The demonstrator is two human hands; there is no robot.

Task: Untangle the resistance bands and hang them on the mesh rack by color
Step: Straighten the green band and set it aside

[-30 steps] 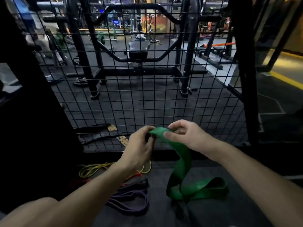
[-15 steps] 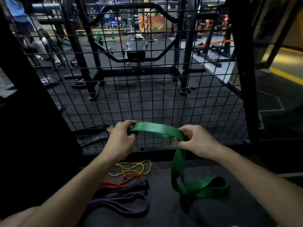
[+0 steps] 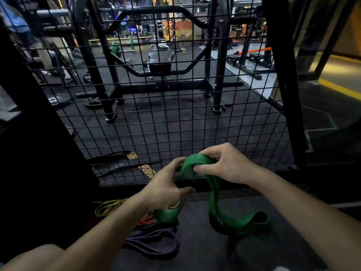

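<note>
Both hands work the wide green rubber resistance band [image 3: 212, 194] in front of the lower part of the black wire mesh rack [image 3: 175, 122]. The band is a flat, broad, matte loop, much wider than the others in view. Its top is folded into an arch held between the two hands. From there one strand drops from the right hand to the dark floor mat [image 3: 197, 257], where it curls into an open loop lying to the right. A second green section shows below the left hand, bunched, just above the floor.

Right hand [image 3: 226, 165]: fingers curled over the top of the green arch, thumb pressed against its near face; it pinches the band. Left hand [image 3: 166, 188]: upper fingers curled onto the left end of the arch, thumb stretched out to the right and apart from them. Whether the left thumb touches the band cannot be told.

On the mat left of the green band lie the remaining bands, in a loose heap, partly hidden by the left forearm:
- thin yellow rubber band [image 3: 109, 207], coiled, nearest the rack base
- thin orange-red rubber band [image 3: 146, 220], only a short part visible
- medium purple rubber band [image 3: 154, 241], a flat elongated loop nearest the camera
- a dark, nearly black band lies between the orange-red and purple ones; its outline is unclear.

No band hangs on the mesh rack. Behind the mesh: a black steel power rack [image 3: 109, 79] on dark flooring.
</note>
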